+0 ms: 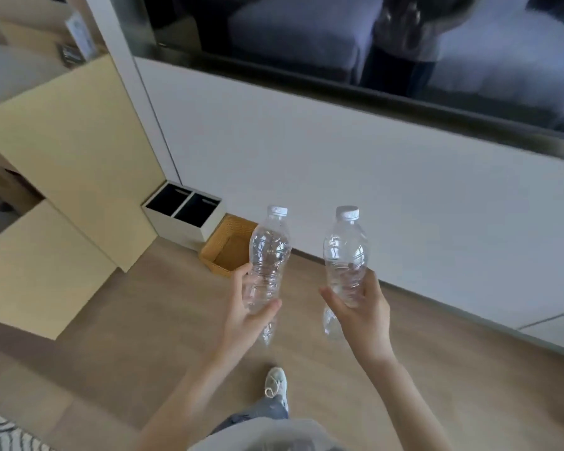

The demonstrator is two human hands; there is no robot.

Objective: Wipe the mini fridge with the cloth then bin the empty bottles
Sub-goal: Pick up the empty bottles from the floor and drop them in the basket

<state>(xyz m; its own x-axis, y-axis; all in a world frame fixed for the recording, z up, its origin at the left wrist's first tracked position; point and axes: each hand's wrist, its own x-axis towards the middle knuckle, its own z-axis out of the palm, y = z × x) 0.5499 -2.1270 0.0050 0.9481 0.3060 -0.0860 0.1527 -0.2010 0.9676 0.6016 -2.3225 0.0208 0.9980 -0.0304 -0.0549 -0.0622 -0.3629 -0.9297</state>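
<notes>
Left hand (pixel 248 310), centre frame, grips the left bottle (pixel 270 249) round its lower body, white cap up. Right hand (pixel 363 309), just right of centre, grips the right bottle (pixel 345 252) the same way (both clear, empty-looking, upright, apart from each other). Behind the left bottle a wicker basket (pixel 223 252) sits on the wooden floor (pixel 144 304) against the white wall (pixel 339 174). Just beside it, to the left, is a white two-compartment bin (pixel 189 222). Pale yellow cabinet (pixel 72 151) at left. One white shoe (pixel 275 382) at lower centre. Dark glossy panel (pixel 306 34) runs across the top.
</notes>
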